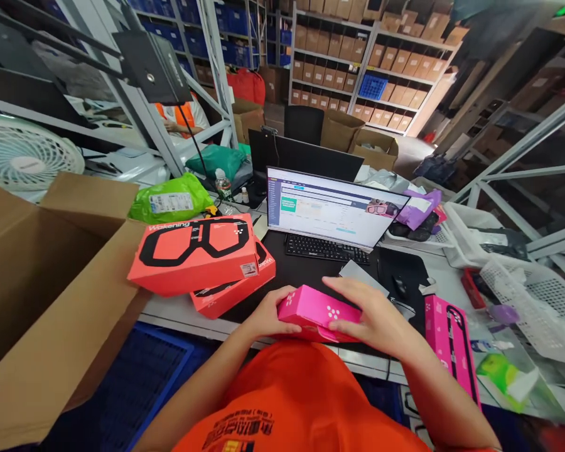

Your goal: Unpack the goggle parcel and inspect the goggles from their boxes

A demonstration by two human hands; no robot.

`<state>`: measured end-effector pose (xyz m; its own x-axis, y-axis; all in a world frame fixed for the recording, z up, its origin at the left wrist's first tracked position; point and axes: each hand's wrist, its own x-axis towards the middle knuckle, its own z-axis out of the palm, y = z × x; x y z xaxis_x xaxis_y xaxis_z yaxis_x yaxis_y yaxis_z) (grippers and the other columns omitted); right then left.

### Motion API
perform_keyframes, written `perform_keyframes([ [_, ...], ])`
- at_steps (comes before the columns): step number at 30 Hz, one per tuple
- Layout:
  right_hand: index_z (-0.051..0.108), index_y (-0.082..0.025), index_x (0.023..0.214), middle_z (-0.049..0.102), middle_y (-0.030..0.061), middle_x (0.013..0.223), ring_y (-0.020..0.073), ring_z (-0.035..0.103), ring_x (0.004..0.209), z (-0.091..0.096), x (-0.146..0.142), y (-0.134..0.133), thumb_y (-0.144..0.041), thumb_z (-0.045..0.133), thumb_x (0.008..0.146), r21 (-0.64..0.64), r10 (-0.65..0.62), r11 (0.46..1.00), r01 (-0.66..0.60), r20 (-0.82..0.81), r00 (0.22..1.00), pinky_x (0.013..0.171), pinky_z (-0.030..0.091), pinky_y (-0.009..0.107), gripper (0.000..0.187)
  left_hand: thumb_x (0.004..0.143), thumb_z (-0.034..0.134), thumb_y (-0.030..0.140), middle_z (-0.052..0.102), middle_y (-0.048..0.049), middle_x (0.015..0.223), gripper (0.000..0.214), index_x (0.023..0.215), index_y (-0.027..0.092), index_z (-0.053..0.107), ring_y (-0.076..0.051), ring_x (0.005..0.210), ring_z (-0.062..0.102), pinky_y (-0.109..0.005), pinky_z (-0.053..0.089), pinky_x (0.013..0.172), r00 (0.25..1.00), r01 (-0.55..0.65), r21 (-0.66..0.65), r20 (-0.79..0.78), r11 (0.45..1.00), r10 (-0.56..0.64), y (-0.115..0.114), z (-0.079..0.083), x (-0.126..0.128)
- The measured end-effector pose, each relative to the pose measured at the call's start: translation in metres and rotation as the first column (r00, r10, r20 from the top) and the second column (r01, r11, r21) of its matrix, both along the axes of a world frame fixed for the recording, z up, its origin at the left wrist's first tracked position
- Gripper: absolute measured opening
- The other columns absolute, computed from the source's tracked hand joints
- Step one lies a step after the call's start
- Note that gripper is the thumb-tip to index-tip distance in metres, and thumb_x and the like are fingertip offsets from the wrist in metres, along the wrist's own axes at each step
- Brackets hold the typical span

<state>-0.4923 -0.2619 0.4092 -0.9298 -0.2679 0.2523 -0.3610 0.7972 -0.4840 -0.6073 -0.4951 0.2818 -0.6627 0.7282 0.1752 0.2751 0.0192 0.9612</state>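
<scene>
A pink box (316,307) with white dots is held close to my body over the front edge of the desk. My left hand (272,314) grips its left end, thumb on the near side. Around its right part my right hand (365,314) is closed, with the thumb along the near face and the fingers over the top. A small pink flap sticks out on the near side, below the thumb. Two coral-red boxes lie stacked to the left: the upper box (198,251) shows a black goggle-shaped outline, and the lower box (235,282) is partly covered.
An open cardboard carton (42,301) stands at the left. Behind the pink box are a keyboard (327,247) and a lit monitor (329,207). Another pink box (452,345), a mouse (399,285) and white baskets (537,307) are at the right. A person in orange (181,119) sits beyond.
</scene>
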Motion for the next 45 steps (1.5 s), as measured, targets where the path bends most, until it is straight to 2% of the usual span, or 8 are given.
perform_keyframes([
  [5, 0.045, -0.022, 0.152, 0.059, 0.0120, 0.144, 0.0266, 0.062, 0.126, -0.005, -0.004, 0.003, -0.029, 0.069, 0.086, 0.083, -0.002, 0.997, -0.012, 0.171, 0.985, 0.105, 0.053, 0.039, 0.071, 0.062, 0.085, 0.064, 0.068, -0.0108, 0.114, 0.078, 0.122, 0.020, 0.062, -0.029, 0.103, 0.067, -0.043, 0.055, 0.092, 0.969, -0.212, 0.022, -0.127, 0.977, 0.213, 0.014, -0.003, 0.014],
  [10, 0.045, -0.019, 0.152, 0.064, 0.0144, 0.136, 0.0276, 0.064, 0.122, -0.008, -0.006, 0.010, -0.029, 0.068, 0.085, 0.112, -0.046, 0.993, 0.028, 0.157, 0.986, 0.101, 0.055, 0.039, 0.071, 0.083, 0.075, 0.046, 0.052, -0.0191, 0.141, 0.077, 0.147, 0.024, 0.038, -0.033, 0.133, 0.054, -0.053, 0.047, 0.109, 0.669, -0.569, 0.189, -0.460, 0.800, 0.584, 0.033, -0.020, 0.051],
  [18, 0.036, -0.005, 0.154, 0.071, 0.0195, 0.111, 0.0288, 0.071, 0.093, 0.001, -0.023, -0.024, -0.030, 0.054, 0.093, 0.334, -0.247, 0.927, 0.168, 0.209, 0.946, 0.078, 0.056, 0.036, 0.069, 0.067, 0.080, 0.061, 0.003, -0.0338, 0.163, 0.132, 0.159, 0.014, -0.003, -0.053, 0.151, 0.013, -0.077, 0.016, 0.116, 0.550, -0.506, 0.190, -0.680, 0.841, 0.484, 0.065, -0.024, 0.067],
  [29, 0.030, -0.011, 0.157, 0.069, 0.0177, 0.122, 0.0270, 0.069, 0.106, 0.006, -0.011, 0.001, -0.024, 0.055, 0.090, 0.245, -0.158, 0.966, 0.081, 0.315, 0.936, 0.087, 0.058, 0.038, 0.073, 0.060, 0.081, 0.049, 0.022, -0.0286, 0.156, 0.131, 0.158, 0.016, 0.000, -0.050, 0.146, 0.026, -0.073, 0.027, 0.114, 0.556, -0.488, 0.220, -0.667, 0.844, 0.496, 0.073, -0.025, 0.066],
  [34, 0.010, -0.018, 0.163, 0.050, 0.0194, 0.148, 0.0280, 0.061, 0.125, 0.003, 0.003, 0.012, -0.023, 0.053, 0.090, 0.196, -0.126, 0.979, 0.063, 0.327, 0.937, 0.095, 0.057, 0.039, 0.084, 0.065, 0.078, 0.051, 0.018, -0.0278, 0.158, 0.122, 0.158, 0.018, 0.006, -0.049, 0.148, 0.023, -0.074, 0.027, 0.114, 0.574, -0.412, 0.215, -0.693, 0.886, 0.435, 0.079, -0.030, 0.071],
  [38, -0.010, -0.021, 0.162, 0.027, 0.0262, 0.159, 0.0198, 0.073, 0.084, 0.008, 0.012, 0.012, -0.018, 0.053, 0.086, 0.216, -0.196, 0.971, 0.105, 0.460, 0.866, 0.066, 0.059, 0.031, 0.099, 0.067, 0.075, 0.063, 0.017, -0.0288, 0.159, 0.120, 0.157, 0.017, 0.009, -0.049, 0.147, 0.025, -0.076, 0.028, 0.112, 0.598, -0.294, 0.187, -0.729, 0.937, 0.333, 0.080, -0.032, 0.073],
  [41, -0.001, -0.025, 0.163, 0.020, 0.0253, 0.161, 0.0143, 0.070, 0.071, 0.006, 0.012, 0.016, -0.017, 0.058, 0.083, 0.215, -0.211, 0.970, 0.112, 0.524, 0.825, 0.059, 0.057, 0.029, 0.100, 0.065, 0.075, 0.067, 0.019, -0.0303, 0.157, 0.125, 0.158, 0.014, 0.010, -0.050, 0.147, 0.025, -0.076, 0.026, 0.113, 0.607, -0.234, 0.161, -0.747, 0.959, 0.273, 0.081, -0.033, 0.072],
  [45, 0.030, -0.019, 0.158, 0.035, 0.0212, 0.152, 0.0282, 0.063, 0.120, -0.001, 0.009, 0.023, -0.018, 0.058, 0.086, 0.204, -0.283, 0.956, 0.213, 0.437, 0.854, 0.094, 0.056, 0.037, 0.077, 0.061, 0.078, 0.067, 0.021, -0.0316, 0.156, 0.128, 0.157, 0.011, 0.014, -0.049, 0.148, 0.023, -0.074, 0.027, 0.114, 0.615, -0.207, 0.122, -0.755, 0.971, 0.226, 0.084, -0.033, 0.073],
])
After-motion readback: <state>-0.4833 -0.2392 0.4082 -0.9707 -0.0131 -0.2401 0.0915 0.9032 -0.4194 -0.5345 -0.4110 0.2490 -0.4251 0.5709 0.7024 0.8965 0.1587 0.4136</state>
